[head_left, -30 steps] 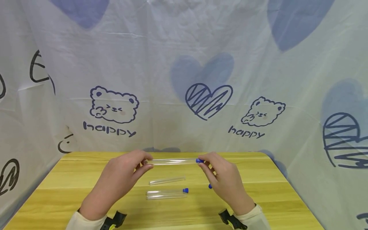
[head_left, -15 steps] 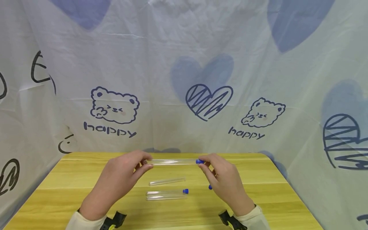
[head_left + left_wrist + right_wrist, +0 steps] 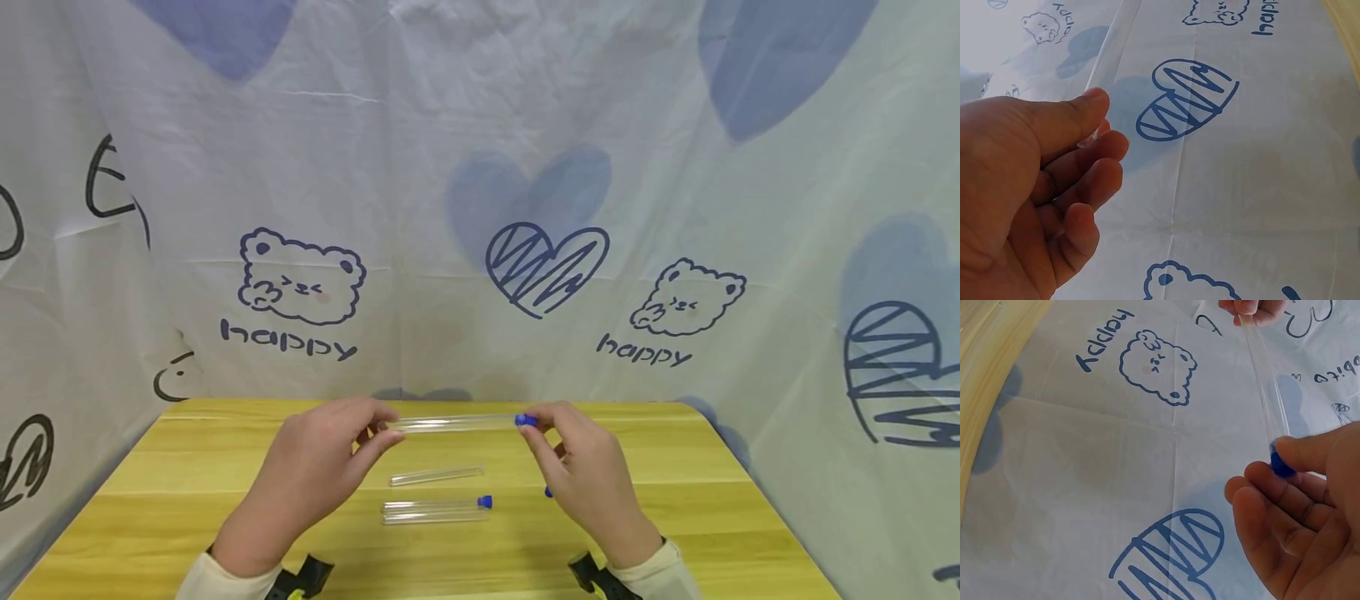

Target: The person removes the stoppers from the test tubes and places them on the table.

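Observation:
A clear test tube point(image 3: 457, 424) is held level above the table between both hands. My left hand point(image 3: 322, 467) pinches its left end between thumb and fingers; in the left wrist view the tube point(image 3: 1110, 50) runs up from the thumb. With thumb and fingers, my right hand point(image 3: 588, 467) pinches the blue cap point(image 3: 526, 420) at the other end. The right wrist view shows this blue cap point(image 3: 1281, 464) at the tube's end, partly covered by the thumb; how far it is seated I cannot tell.
On the wooden table point(image 3: 420, 558) lie a loose uncapped tube point(image 3: 437, 476), a tube with a blue cap point(image 3: 485, 502) and another clear tube point(image 3: 435, 517) beside it. Another blue cap point(image 3: 549, 492) is partly hidden by the right hand. A printed cloth point(image 3: 420, 350) hangs behind.
The right hand and the capped end have shifted very slightly to the right. Both grips on the tube look the same, and the things on the table stay put.

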Motion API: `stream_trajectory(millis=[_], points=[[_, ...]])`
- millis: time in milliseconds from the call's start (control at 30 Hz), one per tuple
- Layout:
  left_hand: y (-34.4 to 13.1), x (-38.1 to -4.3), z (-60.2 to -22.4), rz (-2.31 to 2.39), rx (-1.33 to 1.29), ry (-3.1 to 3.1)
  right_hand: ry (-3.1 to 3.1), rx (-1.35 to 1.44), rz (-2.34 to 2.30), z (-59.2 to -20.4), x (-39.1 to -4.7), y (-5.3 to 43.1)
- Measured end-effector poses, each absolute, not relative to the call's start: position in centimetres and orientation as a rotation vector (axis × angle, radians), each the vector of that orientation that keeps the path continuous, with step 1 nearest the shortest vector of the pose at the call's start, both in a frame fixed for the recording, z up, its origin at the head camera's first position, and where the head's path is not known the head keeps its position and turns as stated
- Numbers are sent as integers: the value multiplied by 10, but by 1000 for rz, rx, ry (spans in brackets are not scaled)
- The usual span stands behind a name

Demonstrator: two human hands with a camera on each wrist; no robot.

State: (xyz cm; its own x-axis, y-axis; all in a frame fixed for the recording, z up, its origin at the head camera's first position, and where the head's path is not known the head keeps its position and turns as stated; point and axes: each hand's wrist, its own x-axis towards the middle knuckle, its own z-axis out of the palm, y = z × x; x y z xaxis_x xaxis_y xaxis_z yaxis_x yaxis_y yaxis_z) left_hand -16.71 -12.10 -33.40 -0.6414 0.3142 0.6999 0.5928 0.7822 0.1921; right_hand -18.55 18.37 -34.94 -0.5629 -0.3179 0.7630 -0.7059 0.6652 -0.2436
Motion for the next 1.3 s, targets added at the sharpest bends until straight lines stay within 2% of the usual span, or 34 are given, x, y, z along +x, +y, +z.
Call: stream_trajectory(millis=[467,1300], points=[[-126,-168,-332,-547,-648,-2327,-2189,913,615,-344,-185,189],[-127,-168,-332,-560,-646,-2347,-2236,905,661,-343,-182,188]])
